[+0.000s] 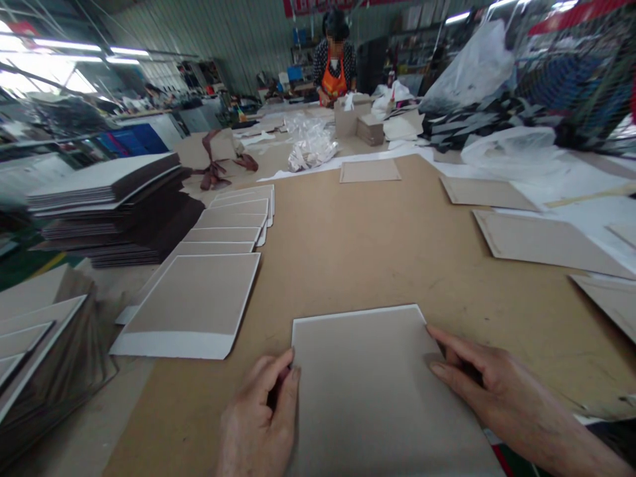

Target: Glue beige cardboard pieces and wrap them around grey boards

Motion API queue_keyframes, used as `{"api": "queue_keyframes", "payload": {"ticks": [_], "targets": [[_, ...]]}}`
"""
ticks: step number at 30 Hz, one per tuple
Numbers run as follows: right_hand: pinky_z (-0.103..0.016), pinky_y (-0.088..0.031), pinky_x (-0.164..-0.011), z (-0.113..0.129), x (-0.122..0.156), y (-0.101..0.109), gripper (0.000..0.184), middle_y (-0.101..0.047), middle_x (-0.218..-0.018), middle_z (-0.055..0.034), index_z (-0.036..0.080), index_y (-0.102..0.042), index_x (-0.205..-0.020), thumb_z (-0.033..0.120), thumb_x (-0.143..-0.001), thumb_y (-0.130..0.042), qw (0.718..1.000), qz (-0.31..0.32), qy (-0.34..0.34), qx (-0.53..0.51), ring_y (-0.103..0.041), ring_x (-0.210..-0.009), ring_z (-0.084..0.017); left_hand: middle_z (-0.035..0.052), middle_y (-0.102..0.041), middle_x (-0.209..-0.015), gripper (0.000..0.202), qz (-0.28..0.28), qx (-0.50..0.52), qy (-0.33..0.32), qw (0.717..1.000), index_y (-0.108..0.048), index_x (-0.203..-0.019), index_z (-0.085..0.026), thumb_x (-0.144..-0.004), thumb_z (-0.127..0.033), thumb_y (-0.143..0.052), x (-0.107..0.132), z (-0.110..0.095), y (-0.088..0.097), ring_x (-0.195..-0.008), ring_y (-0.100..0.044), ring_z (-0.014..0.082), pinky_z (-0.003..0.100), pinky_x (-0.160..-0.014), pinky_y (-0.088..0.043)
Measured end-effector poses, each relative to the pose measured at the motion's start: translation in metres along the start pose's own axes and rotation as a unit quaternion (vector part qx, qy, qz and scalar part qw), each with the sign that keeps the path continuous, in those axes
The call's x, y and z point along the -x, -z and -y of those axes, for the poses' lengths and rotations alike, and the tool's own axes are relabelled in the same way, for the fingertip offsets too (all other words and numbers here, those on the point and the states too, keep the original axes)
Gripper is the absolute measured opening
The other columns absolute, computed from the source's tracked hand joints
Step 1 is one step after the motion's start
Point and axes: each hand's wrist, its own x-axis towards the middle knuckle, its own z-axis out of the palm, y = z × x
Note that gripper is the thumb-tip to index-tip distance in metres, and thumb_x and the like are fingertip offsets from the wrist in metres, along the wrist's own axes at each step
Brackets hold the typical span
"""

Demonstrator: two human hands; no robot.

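A grey-beige cardboard sheet (368,391) with a thin white border lies in front of me, its near end cut off by the bottom of the view. At its left edge is my left hand (261,414), thumb and forefinger pinching the side. My right hand (484,377) grips the opposite edge near the far corner, thumb on top. Left of the sheet, a row of similar boards overlaps on the table; the nearest board (199,298) has a white strip along its near side.
Dark sheets are stacked high (109,212) at the left, above a pile of boards (44,351). Flat boards (551,242) lie along the right side. Across the brown tabletop (348,245) are crumpled plastic (313,142), cartons (352,116) and a person in an orange apron (334,79).
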Motion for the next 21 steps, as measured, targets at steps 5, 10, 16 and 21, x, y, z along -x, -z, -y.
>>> {"api": "queue_keyframes", "payload": {"ticks": [5, 10, 16, 21], "targets": [[-0.030, -0.046, -0.063, 0.000, -0.001, -0.001, 0.054, -0.059, -0.072, 0.0028, 0.024, -0.057, -0.136, 0.053, -0.093, -0.043, 1.000, 0.007, -0.003, -0.006, -0.060, -0.067, -0.017, -0.0029, -0.070, -0.090, 0.024, -0.012, -0.022, -0.014, 1.000, -0.070, -0.103, -0.028, -0.091, -0.041, -0.053, 0.000, 0.000, -0.001, -0.080, -0.068, 0.0130, 0.021, -0.068, -0.054], [-0.031, -0.047, -0.065, 0.001, -0.003, -0.002, 0.053, -0.061, -0.072, 0.0031, 0.024, -0.056, -0.137, 0.051, -0.093, -0.043, 1.000, -0.002, -0.002, 0.001, -0.061, -0.069, -0.017, -0.0018, -0.071, -0.095, 0.023, -0.016, -0.040, -0.035, 0.998, -0.069, -0.104, -0.027, -0.092, -0.039, -0.053, -0.001, 0.002, -0.003, -0.085, -0.069, 0.0139, 0.022, -0.070, -0.054], [-0.034, -0.052, -0.066, -0.005, -0.002, -0.006, 0.054, -0.070, -0.080, -0.0019, 0.021, -0.060, -0.132, 0.053, -0.093, -0.043, 0.999, -0.023, 0.025, 0.029, -0.066, -0.073, -0.021, 0.0000, -0.069, -0.096, 0.024, -0.004, -0.038, -0.024, 0.999, -0.067, -0.108, -0.026, -0.093, -0.036, -0.052, 0.003, 0.000, -0.004, -0.086, -0.068, 0.0144, 0.023, -0.071, -0.053], [-0.045, -0.058, -0.075, -0.019, -0.007, -0.019, 0.056, -0.073, -0.104, -0.0088, 0.020, -0.064, -0.129, 0.056, -0.093, -0.042, 0.990, -0.085, 0.058, 0.092, -0.070, -0.088, -0.031, 0.0029, -0.066, -0.089, 0.025, 0.013, -0.041, 0.011, 0.999, -0.067, -0.106, -0.022, -0.094, -0.033, -0.048, 0.003, -0.008, -0.007, -0.082, -0.065, 0.0172, 0.028, -0.072, -0.052]]}}
